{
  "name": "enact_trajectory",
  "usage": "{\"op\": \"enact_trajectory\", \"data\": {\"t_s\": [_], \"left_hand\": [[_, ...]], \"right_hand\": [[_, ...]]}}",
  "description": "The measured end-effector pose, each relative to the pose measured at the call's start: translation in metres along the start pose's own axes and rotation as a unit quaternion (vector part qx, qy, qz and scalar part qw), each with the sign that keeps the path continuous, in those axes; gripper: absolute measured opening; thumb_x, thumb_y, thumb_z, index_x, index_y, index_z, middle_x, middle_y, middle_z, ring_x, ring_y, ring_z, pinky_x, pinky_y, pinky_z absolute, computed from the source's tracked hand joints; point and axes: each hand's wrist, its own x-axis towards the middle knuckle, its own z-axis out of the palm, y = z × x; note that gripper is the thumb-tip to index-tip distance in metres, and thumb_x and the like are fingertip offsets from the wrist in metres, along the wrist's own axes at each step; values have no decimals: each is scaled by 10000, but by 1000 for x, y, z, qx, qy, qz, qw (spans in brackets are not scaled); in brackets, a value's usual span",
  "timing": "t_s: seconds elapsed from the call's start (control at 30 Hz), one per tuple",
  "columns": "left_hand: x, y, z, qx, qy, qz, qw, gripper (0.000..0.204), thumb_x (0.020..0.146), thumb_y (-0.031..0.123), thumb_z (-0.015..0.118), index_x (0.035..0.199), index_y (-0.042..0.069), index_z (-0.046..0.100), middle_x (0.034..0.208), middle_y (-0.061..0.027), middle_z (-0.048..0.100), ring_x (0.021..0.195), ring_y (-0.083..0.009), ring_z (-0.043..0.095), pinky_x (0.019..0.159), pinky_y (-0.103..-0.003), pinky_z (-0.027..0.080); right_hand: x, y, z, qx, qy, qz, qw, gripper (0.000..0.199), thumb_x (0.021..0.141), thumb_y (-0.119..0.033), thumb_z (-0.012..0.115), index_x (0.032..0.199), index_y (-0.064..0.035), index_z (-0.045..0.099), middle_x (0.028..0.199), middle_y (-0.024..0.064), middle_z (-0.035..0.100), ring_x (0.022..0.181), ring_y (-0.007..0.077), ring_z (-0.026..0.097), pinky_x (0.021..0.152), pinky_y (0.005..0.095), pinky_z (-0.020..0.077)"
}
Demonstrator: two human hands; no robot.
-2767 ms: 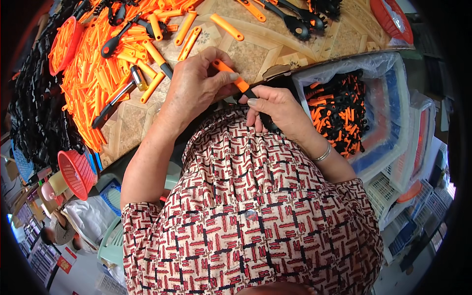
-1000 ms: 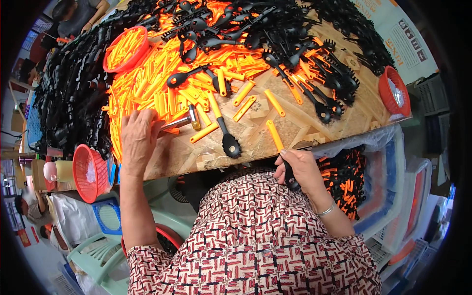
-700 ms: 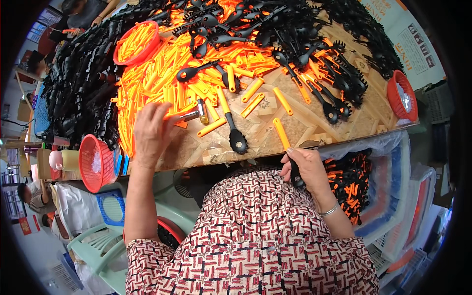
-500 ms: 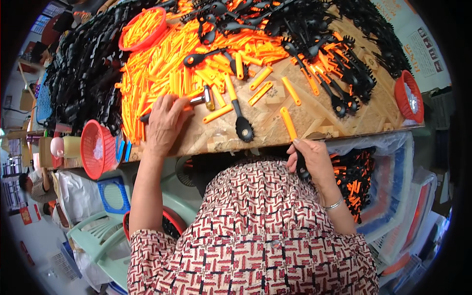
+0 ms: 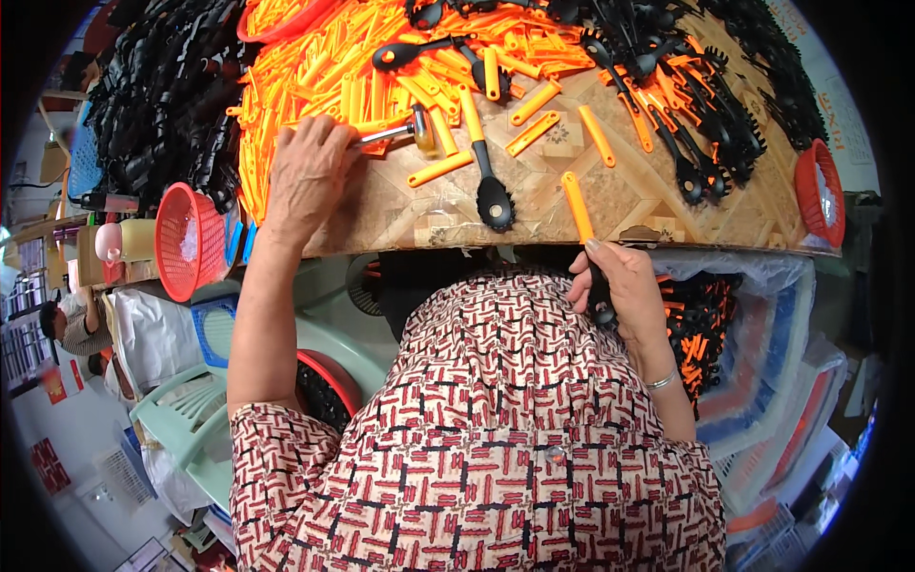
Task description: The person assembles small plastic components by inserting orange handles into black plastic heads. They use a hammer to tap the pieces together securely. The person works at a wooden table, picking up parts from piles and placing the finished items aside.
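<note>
My left hand point(image 5: 310, 176) is closed over the handle of a hammer at the front edge of a heap of orange handles point(image 5: 324, 86). The hammer's metal shaft and amber-coloured head point(image 5: 423, 131) stick out to the right of my fingers; its grip is hidden under the hand. In front of my lap, my right hand point(image 5: 620, 291) grips a spaghetti spoon point(image 5: 578, 208) by its black neck. Its orange handle points up over the table edge, and its black head hangs below my fingers. Another spaghetti spoon point(image 5: 495, 203) with an orange handle lies on the table between my hands.
Several loose orange handles point(image 5: 598, 135) lie on the patterned tabletop point(image 5: 381, 224). Black utensils pile up at the left point(image 5: 162, 105) and back right. Red baskets point(image 5: 181, 267) stand at both sides. Right of my lap is a plastic-lined crate point(image 5: 762, 334) of finished-looking orange and black utensils.
The view has shifted, so the table sits higher in the picture. My left hand has moved slightly left and away along the hammer, which has shifted a little. My right hand still holds the spaghetti spoon.
</note>
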Motion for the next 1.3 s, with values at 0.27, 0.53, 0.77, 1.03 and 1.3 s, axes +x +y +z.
{"op": "enact_trajectory", "data": {"t_s": [0.27,0.53,0.77,1.03,1.3], "left_hand": [[19,47,-38,-451,-5,-268,852,252,1079,128,495,1245,-1,635,873,-6,611,680,-36,519,587,-193,414],[-1,150,-21,-370,-35,7,928,461,892,-23,684,1338,82,632,841,-134,613,670,-263,621,604,-344,501],[-7,158,-36,-357,41,-6,933,503,864,-63,682,1349,57,619,895,-144,632,685,-287,632,629,-362,521],[-13,160,-34,-341,13,-18,940,482,869,-86,673,1331,35,615,974,-166,679,754,-314,673,661,-377,542],[-15,156,-20,-407,5,-49,912,394,929,23,669,1321,56,634,854,-113,650,702,-278,670,623,-357,529]], "right_hand": [[-4,-3,12,77,-18,20,997,307,1064,-218,512,1034,51,657,677,89,654,551,139,604,542,244,484],[-4,-4,14,72,-27,10,997,333,1060,-225,509,1057,81,642,704,112,683,535,144,627,524,242,482],[-5,-6,14,65,-24,10,998,319,1047,-236,511,1042,46,660,714,117,691,527,147,634,501,240,477],[-5,8,11,46,-12,7,999,302,1043,-242,540,1020,34,662,700,130,683,504,173,634,484,255,499],[-9,2,-3,43,-30,-1,999,295,1050,-215,525,1029,46,660,716,109,689,525,158,635,504,257,485]]}}
